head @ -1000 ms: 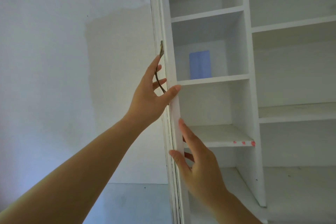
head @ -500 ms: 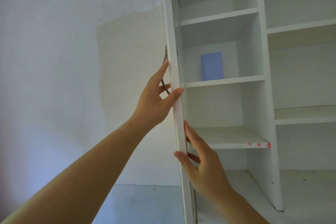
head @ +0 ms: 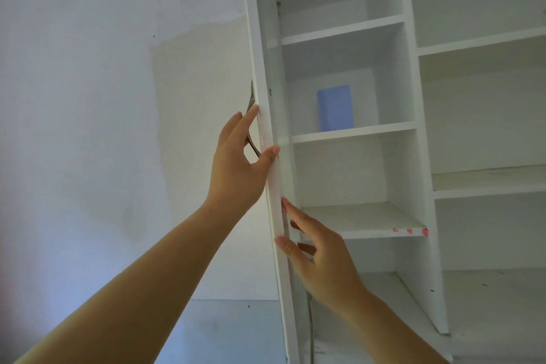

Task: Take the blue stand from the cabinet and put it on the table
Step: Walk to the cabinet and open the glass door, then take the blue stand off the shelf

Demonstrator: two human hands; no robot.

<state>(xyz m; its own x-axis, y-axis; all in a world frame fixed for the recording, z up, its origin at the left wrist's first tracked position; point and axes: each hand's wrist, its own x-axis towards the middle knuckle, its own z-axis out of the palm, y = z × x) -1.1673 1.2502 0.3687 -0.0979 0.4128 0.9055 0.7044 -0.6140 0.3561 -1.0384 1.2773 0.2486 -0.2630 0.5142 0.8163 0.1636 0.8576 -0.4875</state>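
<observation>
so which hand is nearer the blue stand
Left. The left hand grips the door edge, below-left of the blue stand. The right hand touches the door edge lower down, farther below it.

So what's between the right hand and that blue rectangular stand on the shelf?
In the head view, only the white shelf board under the blue stand and open cabinet space separate it from the right hand.

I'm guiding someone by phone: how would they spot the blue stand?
Look in the white cabinet, in its narrow left column just past the open door. On the second shelf from the top stands the blue stand, an upright block, the only coloured thing on these shelves.
</observation>
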